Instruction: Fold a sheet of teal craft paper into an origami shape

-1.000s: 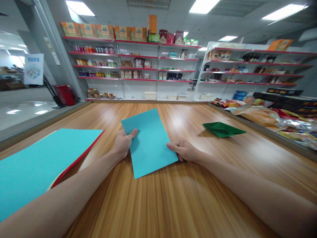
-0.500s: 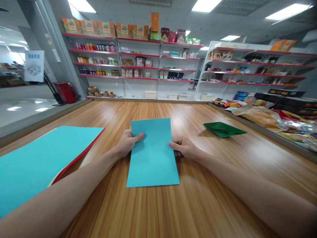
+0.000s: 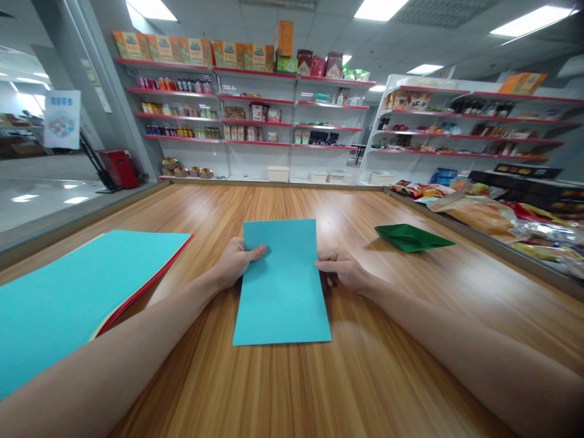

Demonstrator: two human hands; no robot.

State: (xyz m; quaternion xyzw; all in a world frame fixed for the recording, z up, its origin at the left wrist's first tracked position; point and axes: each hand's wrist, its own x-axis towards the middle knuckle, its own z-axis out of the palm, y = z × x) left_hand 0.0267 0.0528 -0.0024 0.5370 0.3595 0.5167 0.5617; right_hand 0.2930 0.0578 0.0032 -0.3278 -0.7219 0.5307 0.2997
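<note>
A light-blue sheet of paper (image 3: 283,292) is in front of me, its far end tilted up off the wooden table. My left hand (image 3: 235,261) grips its left edge, thumb on top and the other fingers hidden underneath. On the opposite edge, my right hand (image 3: 342,269) pinches the paper between thumb and fingers. Beyond that hand, to the right, lies a folded green paper boat (image 3: 413,238). A stack of coloured paper (image 3: 95,286) rests at the left, light blue on top with yellow and red edges showing below.
The wooden table (image 3: 283,389) has a raised rim. Packaged snacks (image 3: 497,216) lie past its right edge. Behind it stand shelves (image 3: 255,125) of boxes, bottles and bags. A sign board (image 3: 62,120) and a red box (image 3: 119,170) stand on the floor at the left.
The far end of the blue sheet has shifted slightly to the right. My right hand has moved slightly right, its thumb now nearer the edge. My left hand has barely moved.
</note>
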